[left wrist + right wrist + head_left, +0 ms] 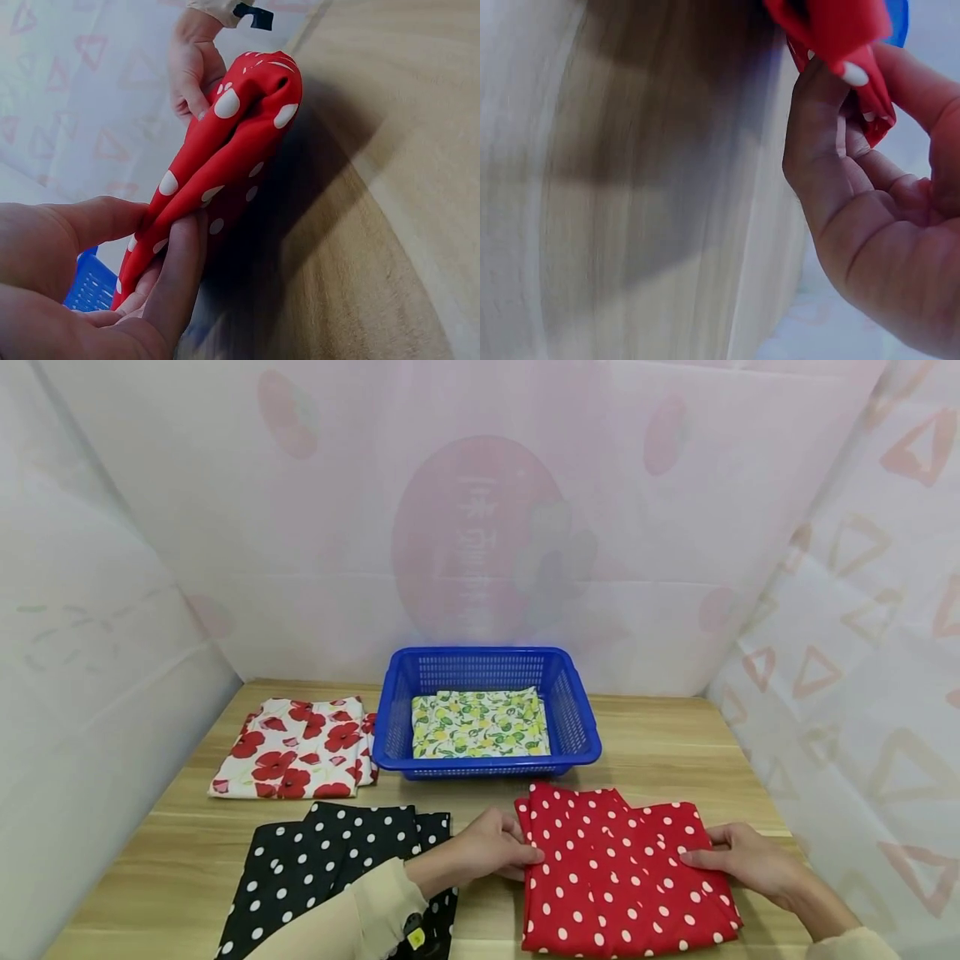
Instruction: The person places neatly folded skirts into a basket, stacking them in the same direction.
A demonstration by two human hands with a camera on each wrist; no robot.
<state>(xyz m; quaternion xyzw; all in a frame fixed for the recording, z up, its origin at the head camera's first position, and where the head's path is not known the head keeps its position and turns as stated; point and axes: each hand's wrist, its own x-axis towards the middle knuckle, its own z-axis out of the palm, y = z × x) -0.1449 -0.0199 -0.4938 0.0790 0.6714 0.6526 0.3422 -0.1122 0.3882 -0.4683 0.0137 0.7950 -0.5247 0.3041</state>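
A folded red cloth with white polka dots (615, 877) lies at the front right of the table in the head view. My left hand (491, 847) pinches its left edge, thumb on top and fingers beneath. On the opposite edge my right hand (750, 864) holds the cloth the same way. In the left wrist view, the red cloth (217, 157) shows its folded layers side-on, raised between both hands, with a shadow on the wood. The right wrist view has a corner of the red cloth (855, 71) between thumb and fingers.
A blue basket (487, 766) at the back holds a folded lemon-print cloth (480, 722). Left of it lies a folded white cloth with red flowers (292, 747). A black polka-dot cloth (322, 860) lies under the left forearm. Fabric walls enclose the wooden table (652, 735).
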